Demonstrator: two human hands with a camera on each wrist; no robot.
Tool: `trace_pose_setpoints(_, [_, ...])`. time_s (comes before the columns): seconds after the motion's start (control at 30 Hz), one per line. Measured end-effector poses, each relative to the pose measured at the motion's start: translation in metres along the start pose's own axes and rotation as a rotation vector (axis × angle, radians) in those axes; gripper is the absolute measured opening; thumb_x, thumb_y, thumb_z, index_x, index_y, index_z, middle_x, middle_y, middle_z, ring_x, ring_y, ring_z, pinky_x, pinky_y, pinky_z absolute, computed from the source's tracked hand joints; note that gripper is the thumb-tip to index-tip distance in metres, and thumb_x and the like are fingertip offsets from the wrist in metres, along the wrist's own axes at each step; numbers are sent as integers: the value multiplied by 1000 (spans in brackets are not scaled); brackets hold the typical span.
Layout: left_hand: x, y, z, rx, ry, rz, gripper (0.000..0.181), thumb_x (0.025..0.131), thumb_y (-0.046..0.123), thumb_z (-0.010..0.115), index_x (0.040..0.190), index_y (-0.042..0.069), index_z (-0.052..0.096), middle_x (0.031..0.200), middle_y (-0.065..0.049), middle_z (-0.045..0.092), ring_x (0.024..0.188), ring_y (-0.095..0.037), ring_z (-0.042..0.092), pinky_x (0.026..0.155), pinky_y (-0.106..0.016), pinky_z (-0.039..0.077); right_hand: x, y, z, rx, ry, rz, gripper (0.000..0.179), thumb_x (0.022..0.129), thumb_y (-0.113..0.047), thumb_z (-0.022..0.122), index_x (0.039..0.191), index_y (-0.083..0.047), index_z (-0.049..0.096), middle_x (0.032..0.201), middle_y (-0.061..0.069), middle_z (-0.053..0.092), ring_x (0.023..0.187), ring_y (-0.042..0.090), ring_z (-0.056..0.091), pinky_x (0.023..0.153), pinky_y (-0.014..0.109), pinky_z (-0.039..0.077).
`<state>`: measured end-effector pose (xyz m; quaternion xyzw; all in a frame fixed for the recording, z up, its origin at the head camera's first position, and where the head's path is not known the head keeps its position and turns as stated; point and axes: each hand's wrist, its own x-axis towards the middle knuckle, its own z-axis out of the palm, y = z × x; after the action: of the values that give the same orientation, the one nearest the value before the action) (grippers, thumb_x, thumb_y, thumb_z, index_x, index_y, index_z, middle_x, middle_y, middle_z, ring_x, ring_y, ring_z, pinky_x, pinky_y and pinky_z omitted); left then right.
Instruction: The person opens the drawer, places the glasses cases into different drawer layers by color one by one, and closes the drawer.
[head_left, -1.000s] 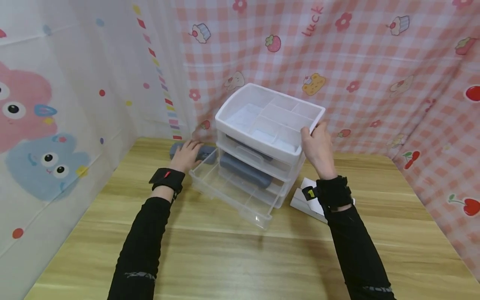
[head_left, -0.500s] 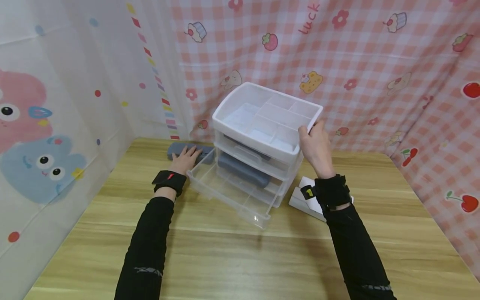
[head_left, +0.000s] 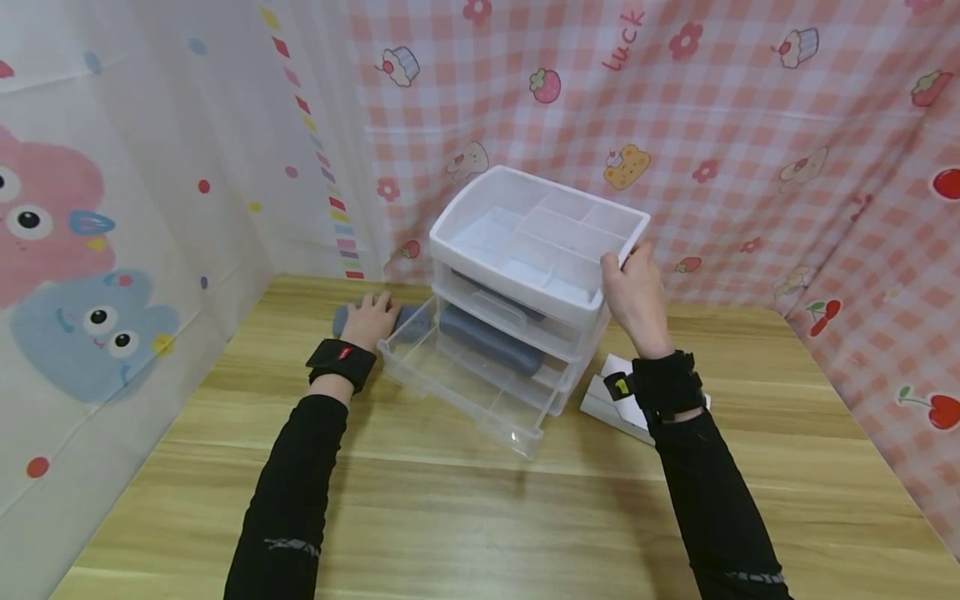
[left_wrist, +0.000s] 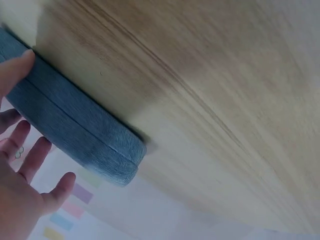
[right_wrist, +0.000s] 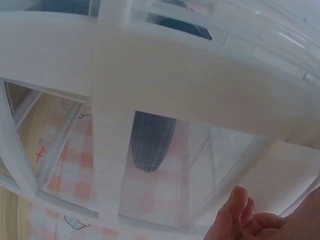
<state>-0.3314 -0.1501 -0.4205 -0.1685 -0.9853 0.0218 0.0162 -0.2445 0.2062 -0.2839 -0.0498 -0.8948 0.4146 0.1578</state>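
My left hand (head_left: 367, 321) grips a long blue-grey fabric case (left_wrist: 75, 115) with rounded ends, lying on the table left of the drawer unit. In the left wrist view its thumb is at one long edge and the fingers are along the other. My right hand (head_left: 636, 292) holds the right rim of the white drawer unit (head_left: 517, 287), thumb on top; its other fingers are mostly hidden behind the rim. A clear drawer (head_left: 465, 392) stands pulled out at the bottom front. Behind it, inside the unit, lies a similar blue-grey object (head_left: 491, 340).
White flat items (head_left: 618, 408) lie on the wooden table (head_left: 465, 517) beside the unit, partly behind my right wrist. The unit's divided top tray (head_left: 547, 237) is open above. A checked pink curtain (head_left: 720, 133) hangs close behind.
My left hand has settled over the case, its fingers bending more round it. The case has shifted slightly toward me and tipped. My right hand stays on the rim.
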Motion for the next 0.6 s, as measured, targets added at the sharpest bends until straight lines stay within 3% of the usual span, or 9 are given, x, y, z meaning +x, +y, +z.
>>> trace_pose_setpoints(0.13, [-2, -1, 2, -62, -18, -38, 39, 99, 8, 44, 138, 5, 43, 139, -27, 36, 127, -48, 33, 98, -69, 32, 0, 1, 0, 8, -2, 3, 54, 95, -32, 32, 135, 5, 31, 125, 26, 49, 111, 37, 52, 95, 55, 45])
trace_pose_setpoints(0.33, [-6, -6, 4, -132, -58, -79, 65, 92, 35, 59, 142, 3, 35, 140, -31, 40, 126, -52, 39, 96, -71, 35, 1, 1, 0, 0, 0, 6, 55, 95, -33, 31, 134, 6, 32, 124, 27, 50, 110, 37, 52, 95, 55, 45])
trace_pose_setpoints(0.6, [-18, -15, 5, -285, 55, -129, 60, 81, 26, 69, 134, 6, 48, 132, -27, 52, 116, -47, 52, 88, -62, 46, 0, 1, 0, 6, -10, 9, 55, 96, -33, 31, 136, 5, 30, 126, 27, 49, 112, 38, 52, 95, 55, 46])
